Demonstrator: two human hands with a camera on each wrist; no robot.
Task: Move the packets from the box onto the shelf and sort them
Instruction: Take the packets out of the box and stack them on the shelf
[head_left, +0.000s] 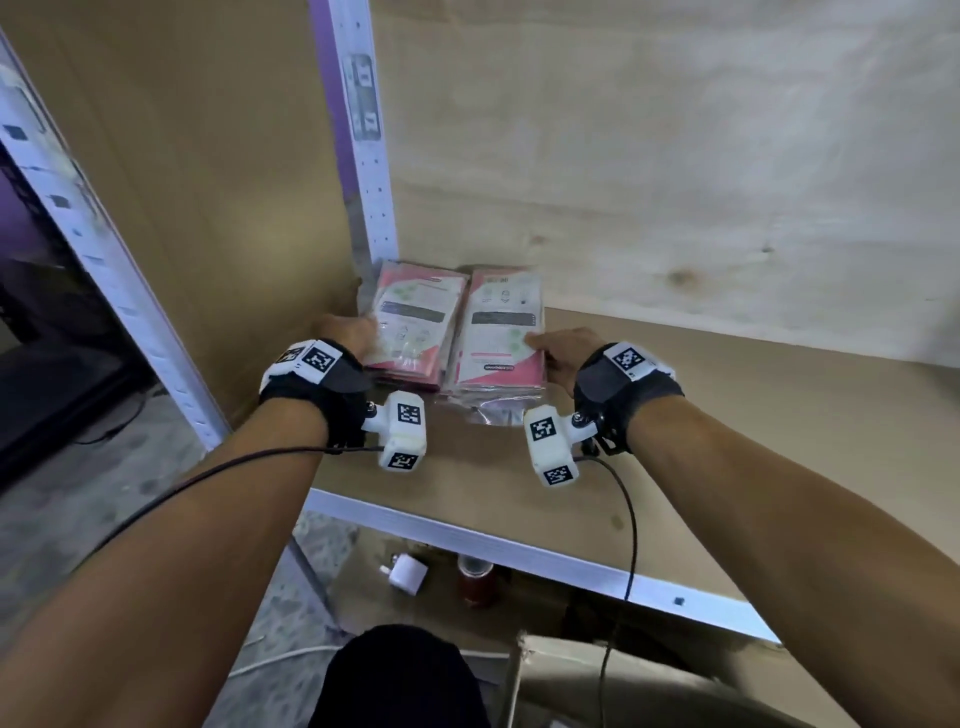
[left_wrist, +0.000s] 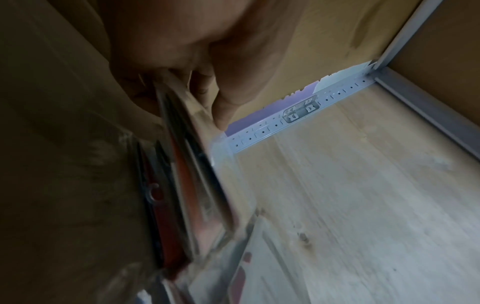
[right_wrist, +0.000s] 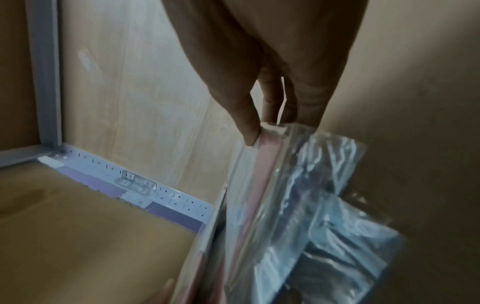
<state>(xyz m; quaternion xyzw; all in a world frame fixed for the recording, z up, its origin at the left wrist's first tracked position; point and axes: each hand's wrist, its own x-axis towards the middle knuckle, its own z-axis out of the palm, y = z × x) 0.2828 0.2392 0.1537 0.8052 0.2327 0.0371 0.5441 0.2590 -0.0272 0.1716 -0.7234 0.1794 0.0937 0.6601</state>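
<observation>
Two stacks of pink-and-white packets in clear sleeves lie side by side in the shelf's back left corner. My left hand (head_left: 348, 332) holds the outer edge of the left stack (head_left: 410, 322). In the left wrist view the thumb and curled fingers (left_wrist: 221, 115) clasp that stack's edge (left_wrist: 187, 185). My right hand (head_left: 556, 348) holds the right stack (head_left: 498, 332) by its right edge. The right wrist view shows its thumb on top and fingers behind, pinching the packets (right_wrist: 285, 205). The stacks hide the fingertips in the head view.
The brown shelf board (head_left: 727, 441) stretches bare to the right, with a pale wooden back wall. A perforated metal post (head_left: 363, 156) stands behind the left stack. Below the shelf's front rail (head_left: 519, 551) lie a white charger (head_left: 408, 574) and a red jar (head_left: 475, 582). A cardboard box (head_left: 597, 670) stands near my legs.
</observation>
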